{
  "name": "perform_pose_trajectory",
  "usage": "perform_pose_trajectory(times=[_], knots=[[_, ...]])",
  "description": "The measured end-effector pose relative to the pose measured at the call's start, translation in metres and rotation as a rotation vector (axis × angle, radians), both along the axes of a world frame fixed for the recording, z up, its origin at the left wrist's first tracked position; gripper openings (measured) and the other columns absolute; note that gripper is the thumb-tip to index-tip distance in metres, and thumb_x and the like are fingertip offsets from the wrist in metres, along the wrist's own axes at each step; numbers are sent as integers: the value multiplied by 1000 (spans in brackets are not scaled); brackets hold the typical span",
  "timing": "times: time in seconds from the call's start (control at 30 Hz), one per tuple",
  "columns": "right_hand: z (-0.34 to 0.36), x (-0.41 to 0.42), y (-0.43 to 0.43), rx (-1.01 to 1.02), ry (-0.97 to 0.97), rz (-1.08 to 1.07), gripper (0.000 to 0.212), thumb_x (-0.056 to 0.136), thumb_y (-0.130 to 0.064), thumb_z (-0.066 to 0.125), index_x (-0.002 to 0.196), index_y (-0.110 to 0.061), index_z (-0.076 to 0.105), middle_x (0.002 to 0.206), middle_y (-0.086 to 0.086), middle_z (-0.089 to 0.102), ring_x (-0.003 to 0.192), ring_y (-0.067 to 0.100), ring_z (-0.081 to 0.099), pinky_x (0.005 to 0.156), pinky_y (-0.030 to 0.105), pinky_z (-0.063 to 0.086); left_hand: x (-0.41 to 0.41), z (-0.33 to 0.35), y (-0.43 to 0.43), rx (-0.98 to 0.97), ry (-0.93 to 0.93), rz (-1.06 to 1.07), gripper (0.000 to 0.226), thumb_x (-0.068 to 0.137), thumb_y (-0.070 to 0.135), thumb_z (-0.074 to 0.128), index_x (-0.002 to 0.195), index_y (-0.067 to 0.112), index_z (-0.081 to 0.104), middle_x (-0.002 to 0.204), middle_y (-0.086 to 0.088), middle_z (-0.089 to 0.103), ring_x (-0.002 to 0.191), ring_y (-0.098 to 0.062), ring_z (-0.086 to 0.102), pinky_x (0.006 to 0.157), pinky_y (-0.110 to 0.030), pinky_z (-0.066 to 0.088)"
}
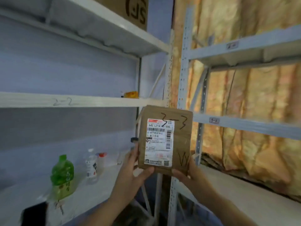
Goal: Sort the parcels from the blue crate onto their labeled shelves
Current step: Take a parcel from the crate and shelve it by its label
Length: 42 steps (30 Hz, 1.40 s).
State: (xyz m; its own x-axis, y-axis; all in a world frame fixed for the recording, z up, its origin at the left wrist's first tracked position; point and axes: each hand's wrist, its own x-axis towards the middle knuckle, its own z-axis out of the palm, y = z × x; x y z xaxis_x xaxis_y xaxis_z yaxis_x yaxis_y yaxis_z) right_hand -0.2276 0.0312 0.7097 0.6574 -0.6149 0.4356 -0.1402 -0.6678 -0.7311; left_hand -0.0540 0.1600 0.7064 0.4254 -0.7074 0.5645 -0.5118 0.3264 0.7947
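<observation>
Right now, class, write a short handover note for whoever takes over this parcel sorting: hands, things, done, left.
Left hand grips the parcel at its lower left edge; right hand grips its lower right corner.
Parcel is upright, hand-marked 3-3.
The shelf on the left reads 2-2, so not there.
Done: parcel in hand, mark visible.
Left: find shelf 3-3 and set it down. Crate not in view.

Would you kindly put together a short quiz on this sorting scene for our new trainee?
1. True or false: the left hand and the right hand both hold the parcel.
2. The handwriting near the parcel's top reads: A) 2-2 B) 3-3 C) 1-1.
3. Fill in: the green bottle stands on the shelf below the shelf edge marked ___.
Key: 1 true; 2 B; 3 2-2.
</observation>
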Motion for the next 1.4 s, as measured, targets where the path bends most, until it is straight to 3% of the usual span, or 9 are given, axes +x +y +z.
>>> perform_pose_trajectory(times=[0.13, 0.3, 0.4, 0.5, 0.67, 0.8, 0.97, 1.13, 1.4], knots=[[90, -32, 17, -203, -30, -125, 80, 81, -59, 57, 145, -43, 12, 118, -37, 51, 111, -8, 55, 95, 23, 46, -27, 92, 2, -109, -214, 95, 56, 84, 41, 62, 129, 55, 31, 125, 25, 39, 119, -5, 46, 102, -31, 42], [172, -57, 33, -333, -138, -179, 75, 82, -53, 62, 129, -67, 6, 98, -48, 47, 100, -13, 49, 84, 12, 41, -45, 179, 1, -151, -278, 1, 52, 85, 20, 66, 132, 28, 48, 120, 15, 60, 108, 2, 56, 78, -3, 44], [192, -76, 38, -355, -210, -223, 69, 81, -48, 66, 116, -74, 12, 96, -46, 50, 101, -9, 53, 84, 17, 43, -63, 207, 4, -196, -357, -1, 55, 83, 15, 68, 125, 42, 47, 105, 36, 56, 96, 19, 54, 76, 3, 42], [207, -101, 40, -360, -280, -257, 70, 82, -38, 70, 114, -72, 17, 99, -48, 49, 93, -20, 50, 78, 7, 41, -90, 229, 0, -227, -438, -31, 61, 83, 11, 67, 114, 57, 41, 111, 35, 54, 105, 19, 51, 91, -12, 46], [222, -154, 38, -380, -355, -403, 64, 79, -34, 74, 132, -42, 38, 105, -31, 59, 100, -1, 60, 73, 7, 45, -143, 236, -31, -246, -390, -3, 64, 89, 18, 61, 145, 22, 31, 137, -1, 39, 122, -14, 46, 105, -37, 43], [220, -204, 37, -425, -282, -563, 64, 83, -28, 70, 138, -34, 38, 105, -16, 64, 87, 5, 61, 61, 7, 42, -192, 221, -53, -286, -274, -121, 57, 88, 20, 63, 139, 26, 40, 124, 2, 41, 110, -13, 51, 100, -34, 46], [203, -267, 34, -272, -144, -700, 51, 94, -5, 49, 141, -19, 36, 128, 4, 60, 109, 22, 56, 87, 36, 48, -252, 199, -84, -263, -141, -301, 46, 88, 14, 64, 131, 24, 51, 113, 2, 57, 106, -14, 56, 99, -34, 47], [185, -331, 40, -252, -150, -890, 49, 91, -5, 54, 136, -23, 48, 121, 4, 65, 107, 25, 60, 89, 38, 51, -317, 179, -107, -271, -74, -402, 35, 90, 6, 59, 125, 13, 60, 105, 4, 67, 85, 3, 56, 93, -34, 50], [182, -416, 0, -242, -227, -1002, 33, 90, -6, 58, 121, -16, 64, 113, 2, 71, 101, 21, 68, 86, 39, 57, -394, 182, -165, -258, -105, -521, 40, 86, 7, 65, 125, 14, 60, 97, 14, 65, 88, -2, 60, 88, -18, 47]])
